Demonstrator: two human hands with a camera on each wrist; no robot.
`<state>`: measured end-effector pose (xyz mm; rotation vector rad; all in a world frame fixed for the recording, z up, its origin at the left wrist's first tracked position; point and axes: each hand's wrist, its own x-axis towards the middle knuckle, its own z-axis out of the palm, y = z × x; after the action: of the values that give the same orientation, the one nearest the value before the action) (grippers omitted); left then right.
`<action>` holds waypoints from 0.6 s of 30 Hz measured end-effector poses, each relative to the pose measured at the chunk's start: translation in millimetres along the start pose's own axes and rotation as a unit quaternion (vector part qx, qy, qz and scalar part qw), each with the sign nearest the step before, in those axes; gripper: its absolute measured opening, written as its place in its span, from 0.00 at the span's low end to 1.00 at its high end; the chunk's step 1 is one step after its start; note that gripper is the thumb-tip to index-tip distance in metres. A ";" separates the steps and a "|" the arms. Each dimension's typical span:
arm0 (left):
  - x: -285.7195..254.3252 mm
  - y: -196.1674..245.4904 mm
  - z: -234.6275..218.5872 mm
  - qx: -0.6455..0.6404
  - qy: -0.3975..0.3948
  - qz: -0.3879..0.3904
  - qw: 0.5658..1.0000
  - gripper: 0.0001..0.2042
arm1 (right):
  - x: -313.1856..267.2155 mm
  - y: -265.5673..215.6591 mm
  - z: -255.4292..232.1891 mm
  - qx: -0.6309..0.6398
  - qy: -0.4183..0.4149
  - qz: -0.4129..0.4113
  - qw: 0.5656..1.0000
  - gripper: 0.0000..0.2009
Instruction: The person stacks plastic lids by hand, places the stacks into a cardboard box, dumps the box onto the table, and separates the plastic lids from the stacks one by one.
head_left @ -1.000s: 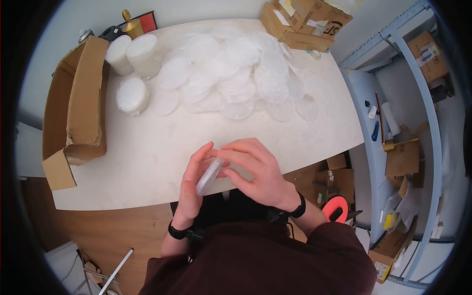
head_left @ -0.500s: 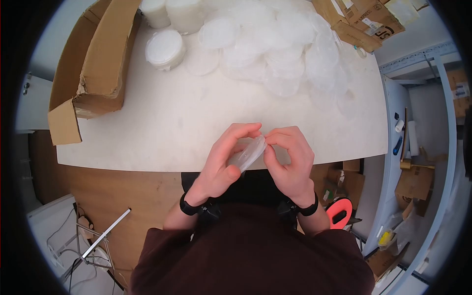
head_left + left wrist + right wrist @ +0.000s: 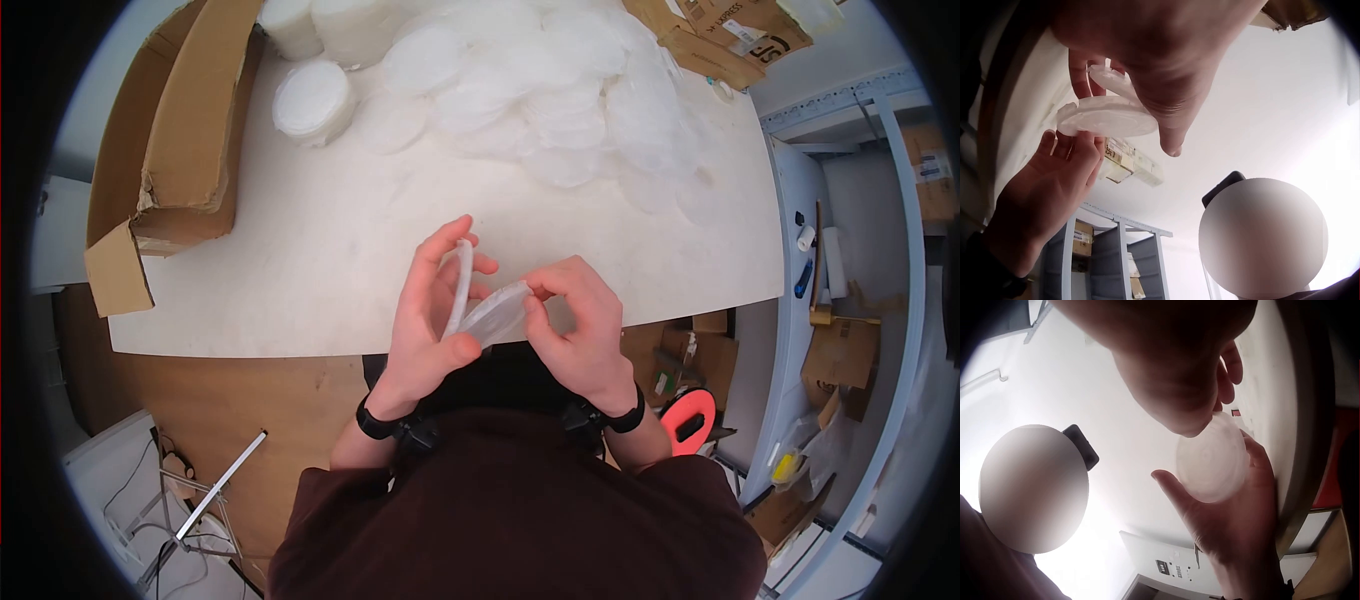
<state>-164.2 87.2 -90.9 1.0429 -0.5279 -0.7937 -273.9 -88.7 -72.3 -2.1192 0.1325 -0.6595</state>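
Two round translucent plastic pieces stand spread in a V between the hands, over the table's front edge. The left hand (image 3: 425, 325) holds the upright piece (image 3: 459, 287) between its thumb and curved fingers. Thumb and fingertips of the right hand (image 3: 583, 335) pinch the rim of the tilted piece (image 3: 497, 315), whose lower edge lies by the left thumb. In the left wrist view one disc (image 3: 1110, 117) lies below the other piece (image 3: 1112, 80); whether they are joined I cannot tell. The right wrist view shows one round face (image 3: 1212, 459).
A heap of translucent discs (image 3: 560, 115) covers the back of the white table (image 3: 250, 290). Stacks of round pieces (image 3: 313, 103) stand left of it. An opened cardboard box (image 3: 190, 130) is at the left edge, another box (image 3: 715, 55) at the back right. Shelving (image 3: 900, 200) stands at right.
The single thin shape between the hands has spread into two pieces, the right one tilting outward in the right hand's pinch. The head view has shifted, and the table scene with it.
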 end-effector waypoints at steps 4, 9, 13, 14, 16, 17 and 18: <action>3.7 7.7 7.3 -0.032 0.142 0.001 0.989 0.63 | 4.7 3.3 -21.5 0.016 -0.010 0.061 0.998 0.13; 6.7 3.5 -3.8 -0.191 0.144 -0.009 0.971 0.50 | 45.7 29.3 -90.7 0.077 0.164 0.121 0.976 0.18; 8.0 6.8 -4.6 -0.321 0.137 0.007 0.937 0.43 | 108.4 75.4 -133.7 0.080 0.247 0.096 0.961 0.13; 7.5 6.7 -3.4 -0.315 0.133 0.007 0.940 0.43 | 121.3 92.1 -136.3 0.083 0.252 0.094 0.960 0.13; 6.9 7.4 -1.3 -0.231 0.139 0.008 0.963 0.42 | 141.8 107.9 -135.6 -0.056 0.238 0.139 0.960 0.16; 6.7 9.8 -0.9 -0.227 0.135 0.011 0.964 0.42 | 140.5 104.9 -133.0 -0.053 0.242 0.136 0.959 0.16; 7.6 11.4 -0.1 -0.211 0.137 -0.009 0.968 0.42 | 135.5 100.5 -128.0 -0.072 0.250 0.120 0.958 0.19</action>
<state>-155.7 84.4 -80.5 0.7449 -0.1033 -0.7234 -208.1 -286.8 -36.4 -1.9846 0.7235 -1.0490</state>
